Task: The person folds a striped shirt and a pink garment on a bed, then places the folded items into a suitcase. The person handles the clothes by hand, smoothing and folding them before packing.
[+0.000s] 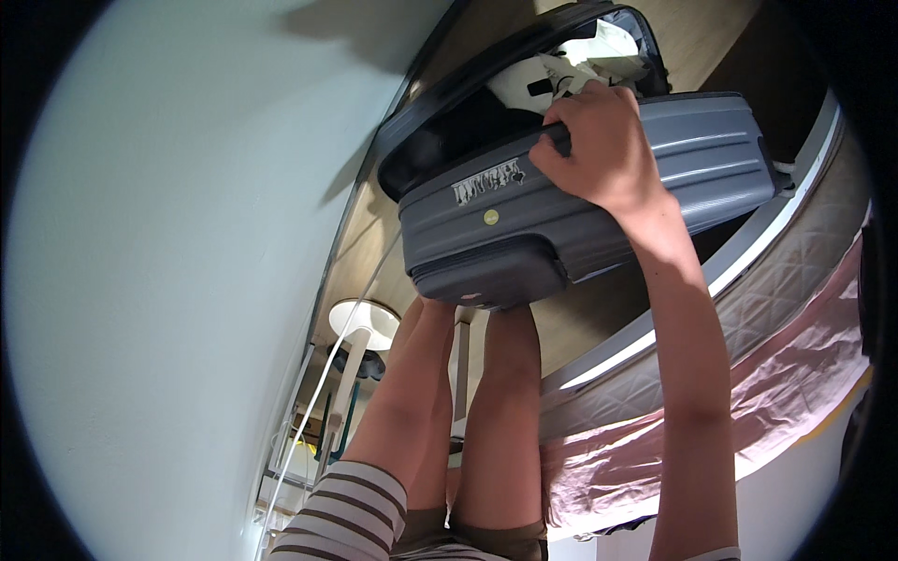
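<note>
A grey hard-shell suitcase [599, 220] stands partly open in front of my legs, its ribbed near half tipped up. On that half are a dark front pocket panel [500, 271], a worn sticker strip and a small round yellow sticker. My right hand [599, 140] reaches over the top and grips the rim of the near half, thumb on the outer side. Behind lies the far half with black lining [449, 140], holding crumpled white items [561, 75]. My left arm [398, 402], in a striped sleeve, runs down to the suitcase's lower left; its hand and fingers are mostly hidden there.
A pale wall [187, 280] rises close on the left. A bed with a quilted mattress [748, 299] and pink sheet [608, 467] bounds the right. By the wall stand a round white base [365, 323] with a pole and a thin white rack. The floor [599, 318] looks wooden.
</note>
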`<state>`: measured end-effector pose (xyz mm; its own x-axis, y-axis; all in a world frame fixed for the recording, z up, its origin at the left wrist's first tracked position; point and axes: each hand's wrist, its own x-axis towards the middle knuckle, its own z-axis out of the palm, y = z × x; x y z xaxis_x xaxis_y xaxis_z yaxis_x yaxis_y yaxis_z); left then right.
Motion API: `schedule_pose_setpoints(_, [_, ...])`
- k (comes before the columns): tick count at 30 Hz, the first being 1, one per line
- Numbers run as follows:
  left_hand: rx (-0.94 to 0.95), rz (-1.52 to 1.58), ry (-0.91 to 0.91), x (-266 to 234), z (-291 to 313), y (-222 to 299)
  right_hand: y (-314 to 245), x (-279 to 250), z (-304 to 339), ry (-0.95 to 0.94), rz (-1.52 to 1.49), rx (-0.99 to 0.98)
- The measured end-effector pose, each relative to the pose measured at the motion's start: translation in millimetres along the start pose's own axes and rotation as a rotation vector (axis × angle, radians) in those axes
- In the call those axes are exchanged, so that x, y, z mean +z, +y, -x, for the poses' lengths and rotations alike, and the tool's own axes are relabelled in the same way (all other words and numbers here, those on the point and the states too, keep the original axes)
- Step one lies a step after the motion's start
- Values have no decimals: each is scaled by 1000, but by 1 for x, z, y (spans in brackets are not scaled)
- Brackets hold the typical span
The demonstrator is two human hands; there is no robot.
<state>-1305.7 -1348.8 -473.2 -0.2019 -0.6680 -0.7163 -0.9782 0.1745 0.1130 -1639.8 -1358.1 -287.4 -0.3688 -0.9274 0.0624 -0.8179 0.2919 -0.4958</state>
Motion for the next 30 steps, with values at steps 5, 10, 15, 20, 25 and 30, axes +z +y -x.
schedule_pose_setpoints(5, [30, 44, -1, 1, -1, 0, -1, 5, -4, -60, -24, 27])
schedule_pose_setpoints(10, [88, 105, -33, 1, -6, 8, -2, 6, -11, -62, 2, 15])
schedule_pose_setpoints(15, [133, 212, -52, -2, -10, 10, -35, -13, -4, -110, -111, -52])
schedule_pose_setpoints(20, [212, 394, -111, -11, 3, 44, -35, -47, 20, 31, -184, -134])
schedule_pose_setpoints(25, [298, 655, -241, -24, 23, 98, -48, -92, 45, 65, -312, -188])
schedule_pose_setpoints(30, [11, 1082, -341, -43, 104, 45, -47, -139, 49, 85, -218, -292])
